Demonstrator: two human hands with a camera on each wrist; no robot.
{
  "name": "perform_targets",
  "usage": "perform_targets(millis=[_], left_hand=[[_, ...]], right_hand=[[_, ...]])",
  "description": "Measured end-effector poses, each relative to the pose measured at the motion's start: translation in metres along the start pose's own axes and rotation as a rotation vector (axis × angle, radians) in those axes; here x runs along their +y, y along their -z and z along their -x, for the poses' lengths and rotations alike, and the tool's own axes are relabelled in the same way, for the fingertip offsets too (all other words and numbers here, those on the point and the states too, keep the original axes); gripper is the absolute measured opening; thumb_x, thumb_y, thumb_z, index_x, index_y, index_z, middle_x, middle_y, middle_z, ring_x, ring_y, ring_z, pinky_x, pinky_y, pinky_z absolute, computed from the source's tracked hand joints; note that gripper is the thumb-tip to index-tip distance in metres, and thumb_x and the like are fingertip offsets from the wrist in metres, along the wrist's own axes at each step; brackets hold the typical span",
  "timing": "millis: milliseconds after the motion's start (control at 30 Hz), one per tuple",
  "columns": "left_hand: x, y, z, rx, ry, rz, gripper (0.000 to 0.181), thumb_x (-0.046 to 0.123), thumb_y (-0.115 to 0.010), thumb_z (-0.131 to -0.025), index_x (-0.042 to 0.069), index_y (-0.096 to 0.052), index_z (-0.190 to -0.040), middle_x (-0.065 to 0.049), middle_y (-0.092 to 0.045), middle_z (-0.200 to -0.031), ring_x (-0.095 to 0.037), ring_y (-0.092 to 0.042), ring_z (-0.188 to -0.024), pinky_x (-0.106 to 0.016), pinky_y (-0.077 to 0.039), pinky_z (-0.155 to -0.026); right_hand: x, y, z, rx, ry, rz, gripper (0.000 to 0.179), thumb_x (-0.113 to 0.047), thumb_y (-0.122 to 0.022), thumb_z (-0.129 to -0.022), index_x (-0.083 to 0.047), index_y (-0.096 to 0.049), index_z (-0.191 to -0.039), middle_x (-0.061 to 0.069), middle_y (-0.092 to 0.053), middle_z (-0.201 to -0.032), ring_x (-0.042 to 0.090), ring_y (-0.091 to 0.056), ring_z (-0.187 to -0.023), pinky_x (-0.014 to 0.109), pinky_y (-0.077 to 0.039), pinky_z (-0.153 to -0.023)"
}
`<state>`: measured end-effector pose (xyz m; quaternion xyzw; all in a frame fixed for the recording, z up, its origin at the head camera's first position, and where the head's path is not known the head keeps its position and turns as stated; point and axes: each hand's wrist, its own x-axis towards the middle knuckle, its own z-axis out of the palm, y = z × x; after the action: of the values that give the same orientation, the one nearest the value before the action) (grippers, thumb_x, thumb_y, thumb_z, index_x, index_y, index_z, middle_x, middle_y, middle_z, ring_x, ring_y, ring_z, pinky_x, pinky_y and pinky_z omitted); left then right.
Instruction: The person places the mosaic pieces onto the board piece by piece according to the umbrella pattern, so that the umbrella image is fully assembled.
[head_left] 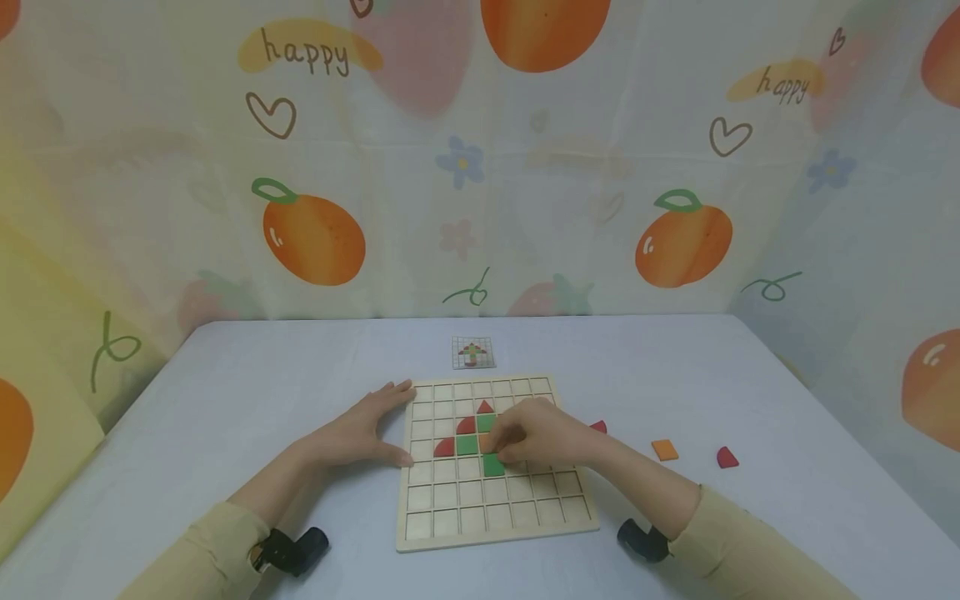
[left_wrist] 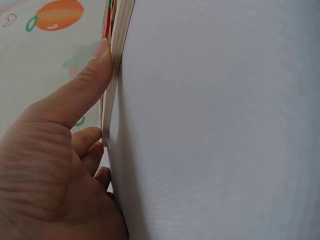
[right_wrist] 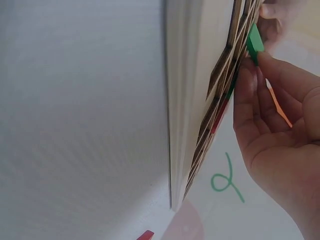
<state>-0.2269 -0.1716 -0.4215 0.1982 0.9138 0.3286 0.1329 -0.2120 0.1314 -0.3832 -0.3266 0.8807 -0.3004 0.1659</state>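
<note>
A square wooden grid board (head_left: 438, 525) lies on the table. My left hand (head_left: 358, 429) rests along its left edge, thumb at the rim and fingers at the far corner. My right hand (head_left: 547, 433) is over the middle of the board and pinches a green square tile (right_wrist: 255, 42), which tilts up from the grid in the right wrist view. An orange piece (right_wrist: 280, 107) shows among those fingers; whether they hold it I cannot tell. In the grid sit red quarter-round tiles (head_left: 445, 447), a red triangle (head_left: 485, 407) and other green tiles (head_left: 467, 444).
Behind the board lies a small pattern card (head_left: 472, 352) with a coloured figure on a grid. To the right are a loose orange square tile (head_left: 664, 450) and a red rounded tile (head_left: 727, 457). Another red tile (head_left: 599, 427) is partly hidden by my right forearm.
</note>
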Motion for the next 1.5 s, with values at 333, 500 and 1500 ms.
perform_targets(millis=[333, 500, 1500], left_hand=[[0.0, 0.002, 0.001, 0.002, -0.03, -0.006, 0.105, 0.041, -0.084, -0.073, 0.006, -0.03, -0.155, -0.015, -0.02, -0.167, -0.044, -0.006, -0.154, -0.067, -0.008, -0.122], [-0.001, 0.002, 0.001, -0.002, -0.03, -0.004, 0.105, 0.041, -0.084, -0.073, 0.006, -0.03, -0.155, -0.014, -0.019, -0.167, -0.044, -0.007, -0.155, -0.067, -0.009, -0.122], [-0.004, 0.0, -0.001, -0.001, -0.003, -0.009, 0.106, 0.043, -0.085, -0.072, 0.008, -0.03, -0.155, -0.011, -0.02, -0.167, -0.042, -0.007, -0.155, -0.067, -0.01, -0.122]], right_hand=[[0.001, -0.001, -0.001, 0.019, -0.006, 0.003, 0.015, -0.01, -0.071, -0.088, -0.019, -0.078, -0.098, -0.01, -0.075, -0.096, 0.007, -0.063, -0.094, 0.024, -0.053, -0.085], [0.0, 0.0, -0.001, 0.026, 0.009, -0.004, 0.017, -0.008, -0.07, -0.089, -0.018, -0.078, -0.099, -0.009, -0.076, -0.097, 0.007, -0.065, -0.094, 0.023, -0.054, -0.085], [0.032, 0.039, 0.022, 0.116, -0.125, -0.002, 0.016, -0.016, -0.07, -0.09, -0.017, -0.076, -0.105, -0.002, -0.076, -0.102, 0.014, -0.066, -0.094, 0.027, -0.056, -0.067]])
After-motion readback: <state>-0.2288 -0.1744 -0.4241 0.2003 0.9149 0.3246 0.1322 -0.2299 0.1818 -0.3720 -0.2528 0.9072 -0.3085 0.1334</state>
